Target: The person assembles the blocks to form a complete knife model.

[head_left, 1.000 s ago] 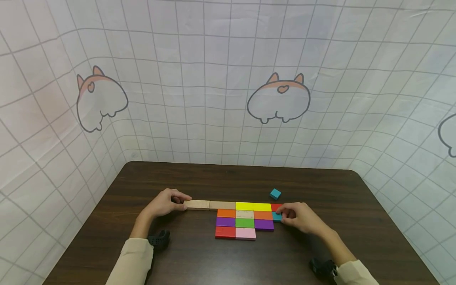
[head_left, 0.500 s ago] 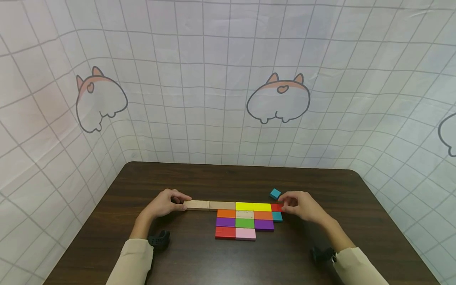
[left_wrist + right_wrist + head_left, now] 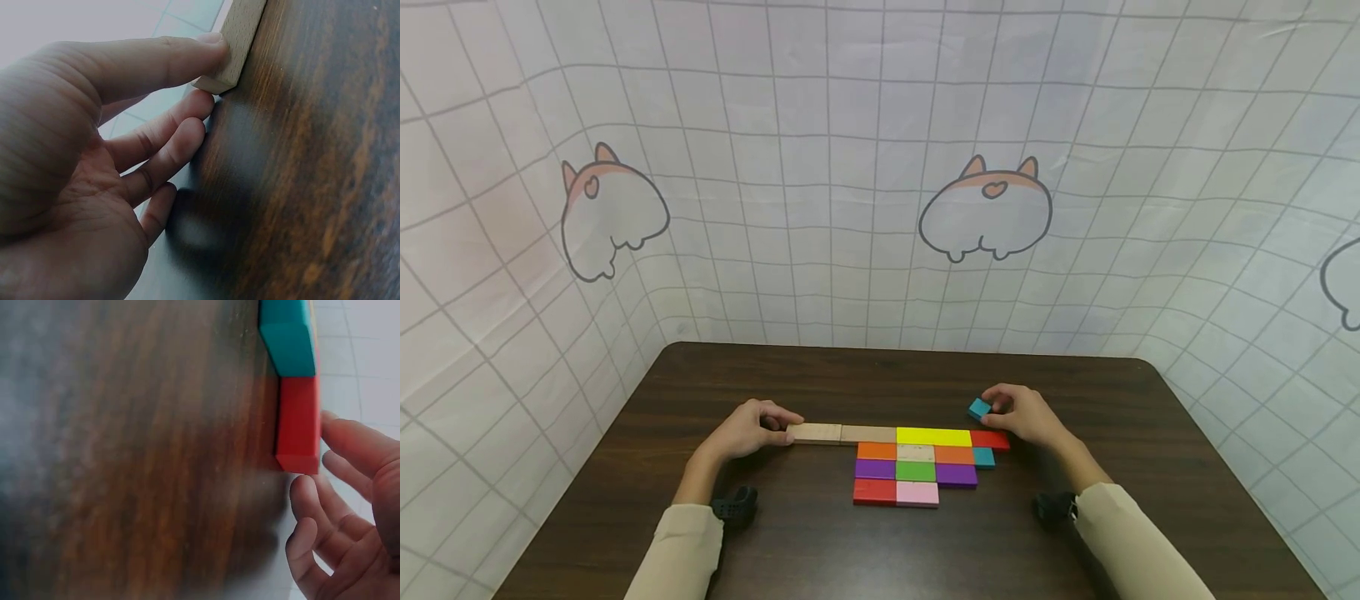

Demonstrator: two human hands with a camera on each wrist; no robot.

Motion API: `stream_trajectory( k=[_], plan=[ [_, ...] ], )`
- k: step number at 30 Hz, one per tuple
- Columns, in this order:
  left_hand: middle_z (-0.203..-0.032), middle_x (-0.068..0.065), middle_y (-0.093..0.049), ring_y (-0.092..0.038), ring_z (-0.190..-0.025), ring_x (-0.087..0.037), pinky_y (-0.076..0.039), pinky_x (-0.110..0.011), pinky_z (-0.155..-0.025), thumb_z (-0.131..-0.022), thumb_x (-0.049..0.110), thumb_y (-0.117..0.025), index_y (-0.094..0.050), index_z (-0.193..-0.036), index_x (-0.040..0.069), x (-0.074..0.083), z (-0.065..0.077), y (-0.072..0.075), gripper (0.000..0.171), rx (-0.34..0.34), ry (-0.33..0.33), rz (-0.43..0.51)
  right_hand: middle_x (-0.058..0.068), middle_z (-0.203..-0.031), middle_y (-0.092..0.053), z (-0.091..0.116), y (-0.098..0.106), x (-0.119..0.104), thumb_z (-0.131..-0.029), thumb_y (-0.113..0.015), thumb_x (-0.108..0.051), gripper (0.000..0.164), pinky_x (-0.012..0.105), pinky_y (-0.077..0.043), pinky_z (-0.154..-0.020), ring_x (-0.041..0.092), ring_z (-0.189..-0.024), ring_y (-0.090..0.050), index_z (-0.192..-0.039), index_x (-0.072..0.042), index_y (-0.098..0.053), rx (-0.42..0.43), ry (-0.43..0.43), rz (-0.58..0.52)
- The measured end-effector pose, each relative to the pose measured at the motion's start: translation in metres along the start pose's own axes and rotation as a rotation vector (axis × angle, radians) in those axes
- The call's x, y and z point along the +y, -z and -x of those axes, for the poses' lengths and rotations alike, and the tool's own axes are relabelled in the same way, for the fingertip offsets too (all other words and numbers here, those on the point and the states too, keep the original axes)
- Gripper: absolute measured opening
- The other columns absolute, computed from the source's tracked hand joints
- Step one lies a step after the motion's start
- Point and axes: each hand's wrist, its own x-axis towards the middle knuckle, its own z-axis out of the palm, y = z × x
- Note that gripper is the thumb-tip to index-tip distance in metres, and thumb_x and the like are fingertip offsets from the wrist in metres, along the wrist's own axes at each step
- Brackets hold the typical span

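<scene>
My left hand [image 3: 751, 427] pinches the left end of a plain wooden block [image 3: 817, 433], which lies in line with a second plain block [image 3: 868, 434]. In the left wrist view, the thumb presses the side of that wooden block [image 3: 240, 31]. Behind the row's right end, my right hand [image 3: 1026, 414] has thumb and fingertips at either side of a loose teal block [image 3: 979, 408]. The right wrist view does not show that loose block; there the hand [image 3: 350, 506] appears beyond the red block [image 3: 299, 422].
The top row goes on with a yellow block [image 3: 933, 437] and a red block [image 3: 990, 439]. Under it lie shorter rows with orange, purple, green [image 3: 915, 471], pink [image 3: 917, 494] and red blocks, plus a teal one [image 3: 983, 457]. The dark table [image 3: 820, 550] meets a gridded curtain.
My right hand has moved from the teal block in the second row, past the red block, up to the loose teal block. The red block's right end is uncovered. My left hand stays put.
</scene>
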Motion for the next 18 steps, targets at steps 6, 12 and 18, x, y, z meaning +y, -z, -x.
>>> stream_trajectory(
  k=[6,12,18],
  plan=[
    [-0.103,-0.005,-0.072,-0.057,-0.087,-0.015,-0.047,-0.031,-0.077,-0.088,0.019,-0.082,-0.079,-0.115,0.014,0.0001,-0.0001,-0.0003,0.028,0.003,0.012,0.001,0.006,-0.099,-0.068,-0.0062,-0.0004,0.0009,-0.09,-0.079,-0.024,0.032,0.041,-0.049,-0.082,0.023,-0.091,-0.058,-0.118,-0.011,-0.072,-0.012,-0.022,0.02],
    [-0.102,-0.005,-0.072,-0.057,-0.087,-0.015,-0.047,-0.03,-0.076,-0.087,0.018,-0.082,-0.08,-0.115,0.015,-0.0002,-0.0004,-0.0002,0.028,0.005,0.017,0.006,0.008,-0.102,-0.069,-0.0091,0.0015,0.0032,-0.091,-0.075,-0.015,0.029,0.036,-0.048,-0.075,0.019,-0.081,-0.056,-0.12,-0.009,-0.072,-0.032,-0.009,0.019],
    [-0.102,-0.006,-0.072,-0.057,-0.087,-0.016,-0.047,-0.032,-0.076,-0.088,0.018,-0.082,-0.079,-0.116,0.013,-0.0011,-0.0004,0.0003,0.028,-0.001,0.014,0.01,0.008,-0.099,-0.069,-0.008,0.0012,0.0035,-0.092,-0.075,-0.013,0.031,0.032,-0.045,-0.067,0.017,-0.072,-0.052,-0.122,-0.007,-0.072,-0.038,0.019,0.013]
  ],
)
